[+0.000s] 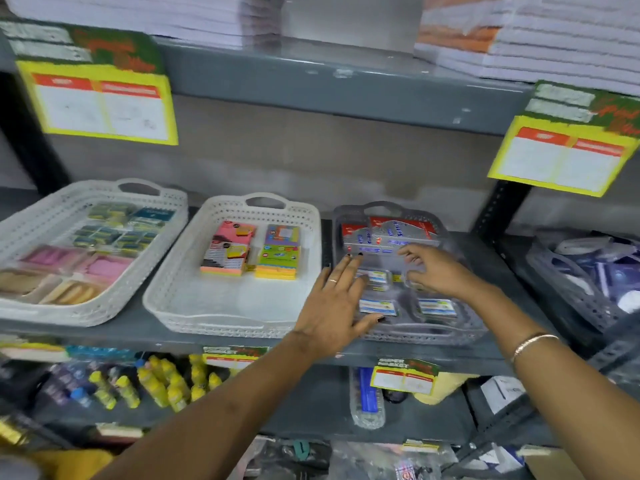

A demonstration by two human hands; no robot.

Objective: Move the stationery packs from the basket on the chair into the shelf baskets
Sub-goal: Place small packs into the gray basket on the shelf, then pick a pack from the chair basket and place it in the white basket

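Both my hands reach into a grey shelf basket (464,327) in the middle shelf. My left hand (334,303) lies flat with fingers spread over small clear-wrapped packs (375,305) at the basket's left side. My right hand (433,268) hovers over a clear pack (412,282), fingers curled on or just above it; the image is too blurred to show a grip. More small packs (438,307) lie at the front, and red and silver carded packs (388,233) fill the back. The chair basket is out of view.
A white basket (194,306) with coloured sticky-note packs (249,251) stands left of the grey one. Further left is another white basket (45,315) with erasers. A dark basket (581,299) sits at the right. Yellow price cards (100,105) hang from the upper shelf. Glue bottles (162,382) fill the lower shelf.
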